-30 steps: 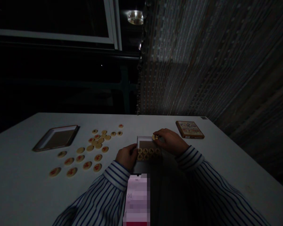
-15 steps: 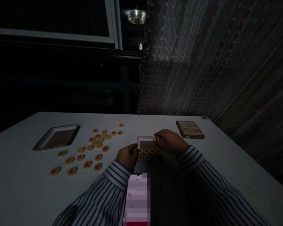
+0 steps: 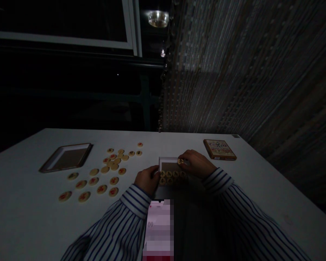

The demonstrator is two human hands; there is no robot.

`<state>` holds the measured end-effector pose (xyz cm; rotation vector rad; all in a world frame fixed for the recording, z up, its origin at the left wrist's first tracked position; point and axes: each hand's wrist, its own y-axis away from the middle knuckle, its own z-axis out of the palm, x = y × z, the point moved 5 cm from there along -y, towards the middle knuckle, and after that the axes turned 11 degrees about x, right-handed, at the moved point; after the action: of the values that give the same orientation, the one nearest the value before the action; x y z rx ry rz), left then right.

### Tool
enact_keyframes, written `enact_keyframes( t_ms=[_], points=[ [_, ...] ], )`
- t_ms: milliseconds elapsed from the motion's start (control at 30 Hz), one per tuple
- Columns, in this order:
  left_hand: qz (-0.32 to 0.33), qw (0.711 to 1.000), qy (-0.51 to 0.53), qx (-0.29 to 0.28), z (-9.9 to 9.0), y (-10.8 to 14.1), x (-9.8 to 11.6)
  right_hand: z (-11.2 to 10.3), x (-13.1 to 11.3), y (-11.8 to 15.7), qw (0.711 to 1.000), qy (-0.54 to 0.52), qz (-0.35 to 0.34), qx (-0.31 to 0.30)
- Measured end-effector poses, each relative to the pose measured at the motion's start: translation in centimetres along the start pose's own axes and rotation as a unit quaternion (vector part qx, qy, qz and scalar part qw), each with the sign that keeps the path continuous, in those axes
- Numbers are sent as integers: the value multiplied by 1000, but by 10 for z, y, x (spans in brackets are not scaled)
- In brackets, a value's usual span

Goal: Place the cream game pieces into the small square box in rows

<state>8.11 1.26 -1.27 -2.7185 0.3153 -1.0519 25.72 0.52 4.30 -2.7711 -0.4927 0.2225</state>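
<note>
A small open box (image 3: 168, 158) with white inner walls stands near the table's front edge. Two rows of round wooden pieces with dark characters (image 3: 169, 174) lie in its near part. My left hand (image 3: 147, 180) grips the box's left side, thumb and fingers closed on it. Between the thumb and fingers of my right hand (image 3: 197, 164) is a single wooden piece (image 3: 180, 161), over the box's far right corner. Many loose wooden pieces (image 3: 114, 180), some with red characters and some blank side up, are spread on the table to the left.
An open box lid or tray (image 3: 67, 158) lies at the far left of the white table (image 3: 260, 203). At the back right sits a closed flat box (image 3: 219, 149) with a printed top. A lit phone (image 3: 159, 224) is below my hands. A bead curtain (image 3: 206, 72) hangs behind.
The piece in my right hand has tilted and shifted slightly down. My left hand stays at the box's side. The whole view has shifted a little.
</note>
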Motion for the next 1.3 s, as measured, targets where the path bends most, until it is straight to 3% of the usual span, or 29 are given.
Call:
enact_keyframes(
  t_ms=[1300],
  points=[
    [-9, 999, 31, 10, 4, 0, -4, 15, 2, 2, 996, 62, -11, -64]
  ],
)
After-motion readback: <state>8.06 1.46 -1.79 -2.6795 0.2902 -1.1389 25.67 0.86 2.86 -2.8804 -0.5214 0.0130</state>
